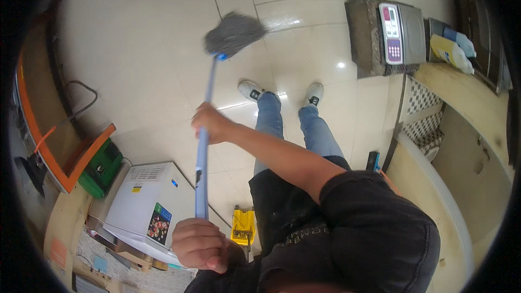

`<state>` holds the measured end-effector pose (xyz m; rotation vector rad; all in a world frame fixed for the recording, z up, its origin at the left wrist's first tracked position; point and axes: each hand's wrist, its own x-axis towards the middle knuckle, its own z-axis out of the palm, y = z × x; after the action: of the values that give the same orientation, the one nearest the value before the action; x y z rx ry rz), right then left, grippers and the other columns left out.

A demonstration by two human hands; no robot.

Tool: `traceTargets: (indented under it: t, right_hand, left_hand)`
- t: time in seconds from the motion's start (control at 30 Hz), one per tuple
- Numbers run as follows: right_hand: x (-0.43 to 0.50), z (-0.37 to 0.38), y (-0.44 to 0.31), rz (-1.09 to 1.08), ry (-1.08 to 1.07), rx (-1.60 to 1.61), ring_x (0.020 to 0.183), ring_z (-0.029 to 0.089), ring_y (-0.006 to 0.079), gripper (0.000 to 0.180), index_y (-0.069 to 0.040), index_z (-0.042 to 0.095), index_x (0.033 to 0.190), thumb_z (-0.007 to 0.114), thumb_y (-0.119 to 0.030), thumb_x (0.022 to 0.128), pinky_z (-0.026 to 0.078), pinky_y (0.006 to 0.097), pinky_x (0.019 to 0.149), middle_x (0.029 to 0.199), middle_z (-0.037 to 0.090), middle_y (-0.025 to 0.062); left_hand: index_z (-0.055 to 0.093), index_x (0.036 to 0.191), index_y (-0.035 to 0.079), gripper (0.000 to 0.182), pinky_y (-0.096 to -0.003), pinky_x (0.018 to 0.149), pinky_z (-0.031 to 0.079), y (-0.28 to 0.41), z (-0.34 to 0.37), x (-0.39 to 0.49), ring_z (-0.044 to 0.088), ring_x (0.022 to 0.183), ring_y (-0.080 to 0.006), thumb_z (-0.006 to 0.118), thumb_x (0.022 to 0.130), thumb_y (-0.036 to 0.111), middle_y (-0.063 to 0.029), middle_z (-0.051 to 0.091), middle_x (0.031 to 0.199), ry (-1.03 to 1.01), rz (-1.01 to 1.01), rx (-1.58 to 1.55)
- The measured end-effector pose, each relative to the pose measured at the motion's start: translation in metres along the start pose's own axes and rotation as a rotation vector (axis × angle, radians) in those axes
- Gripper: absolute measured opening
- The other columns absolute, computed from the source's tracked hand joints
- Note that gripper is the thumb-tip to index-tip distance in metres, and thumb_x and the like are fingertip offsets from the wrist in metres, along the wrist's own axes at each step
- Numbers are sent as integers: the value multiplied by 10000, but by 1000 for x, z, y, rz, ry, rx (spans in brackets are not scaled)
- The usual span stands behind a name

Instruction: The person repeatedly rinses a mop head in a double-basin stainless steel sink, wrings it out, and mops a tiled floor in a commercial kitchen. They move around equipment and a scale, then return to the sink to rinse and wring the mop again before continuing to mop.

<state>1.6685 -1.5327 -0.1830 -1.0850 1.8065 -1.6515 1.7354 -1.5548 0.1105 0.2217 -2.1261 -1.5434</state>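
Observation:
Both my hands are closed around the light-blue pole (202,195) of a mop. My left hand (199,244) grips its upper end, close to my body. Farther down the pole, my right hand (212,123) wraps around it with the arm reaching across in front of me. A grey, stringy mop head (234,34) lies on the pale tile floor (163,61), ahead and to the left of my shoes. It looks blurred. A bright blue connector (221,55) joins it to the pole.
On the left stand a white chest-type appliance (142,195) and a green case (101,169). A yellow mop-bucket wringer (243,226) is beside my legs. To the right, a digital scale (411,34) sits near plastic bottles (452,53). A cable (95,93) crosses the left floor.

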Motion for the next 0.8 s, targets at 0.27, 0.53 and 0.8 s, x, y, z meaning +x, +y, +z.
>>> traceTargets:
  t: [0.27,0.53,0.8]
  right_hand:
    - [-4,43,-10,8,-574,-121,806,666,305,138,-152,694,720,758,-222,620,518,445,726,761,680,78]
    - [-113,-74,-46,159,-198,-307,810,643,295,118,-155,667,681,745,-226,627,443,499,862,737,660,61]
    - [-266,-247,40,236,485,-487,675,550,322,149,-144,536,589,684,-137,578,396,424,673,627,552,70]
  left_hand:
    - [362,558,64,396,-318,476,212,-25,35,-77,306,443,-143,467,934,132,-15,319,494,312,53,220]
    - [376,593,103,367,-319,467,262,35,54,-99,324,432,-123,475,938,175,4,334,493,273,54,-288]
    - [441,544,55,418,-331,444,316,-8,213,-107,401,440,-188,556,905,231,-71,443,508,-296,-53,-446]
